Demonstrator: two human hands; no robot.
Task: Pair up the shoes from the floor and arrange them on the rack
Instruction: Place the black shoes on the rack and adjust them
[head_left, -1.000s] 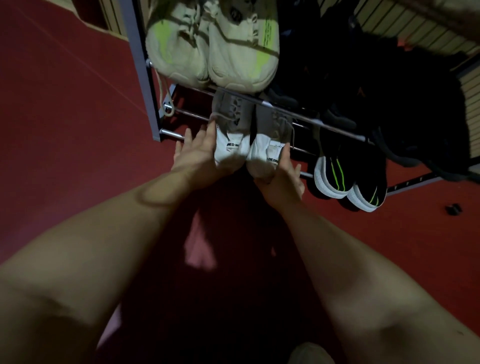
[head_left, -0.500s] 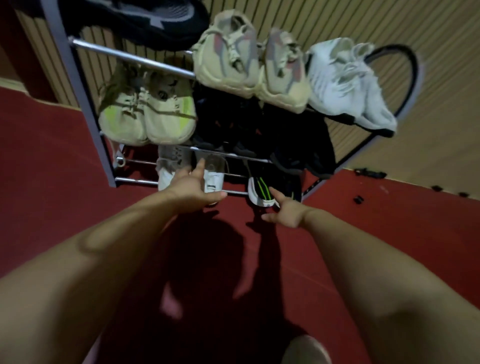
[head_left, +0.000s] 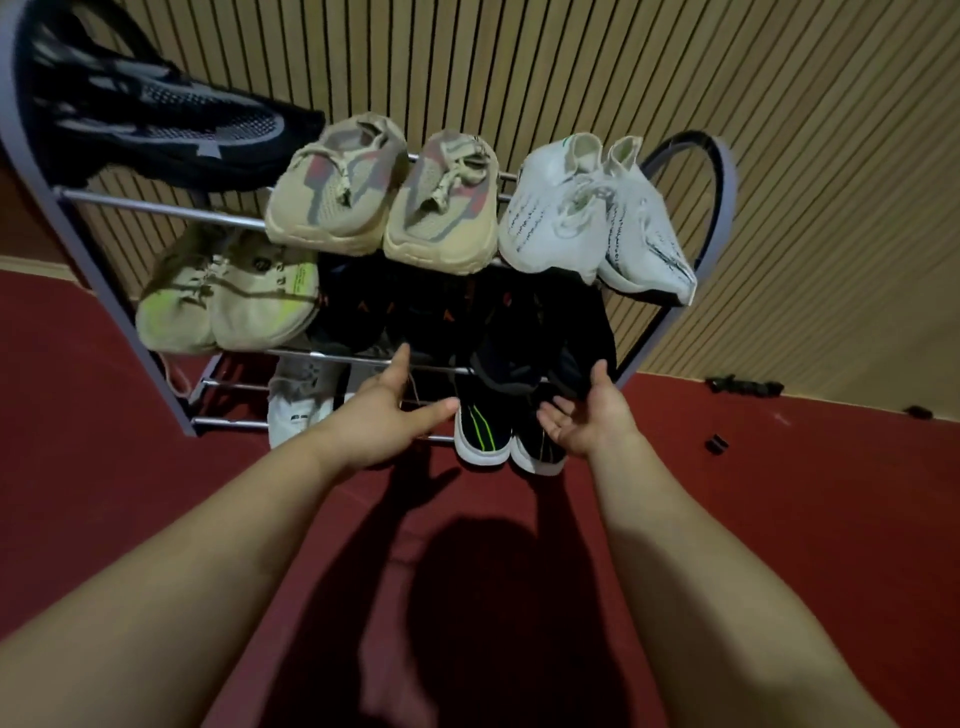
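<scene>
A metal shoe rack (head_left: 156, 208) stands against the slatted wall, with pairs on every tier. On top are a black sneaker (head_left: 156, 124), a beige pair (head_left: 384, 208) and a white pair (head_left: 597, 218). The middle tier holds a cream and neon pair (head_left: 228, 296) and dark shoes (head_left: 467, 317). On the bottom tier sit a grey and white pair (head_left: 296, 410) and a black pair with green stripes (head_left: 488, 431). My left hand (head_left: 384, 415) hovers before the bottom tier, fingers straight, holding nothing. My right hand (head_left: 587, 415) hangs palm up beside the black pair, also bare.
Red floor (head_left: 93, 415) spreads in front of the rack, crossed by my shadow. Small dark bits (head_left: 743, 387) lie by the wall at the right, with another (head_left: 717, 443) nearer me. The rack's curved right frame (head_left: 722, 171) arches up by the white pair.
Both hands have let go of the grey and white pair and drawn back from the rack. My right hand moved right, toward the black striped pair. The view rose, showing the whole rack.
</scene>
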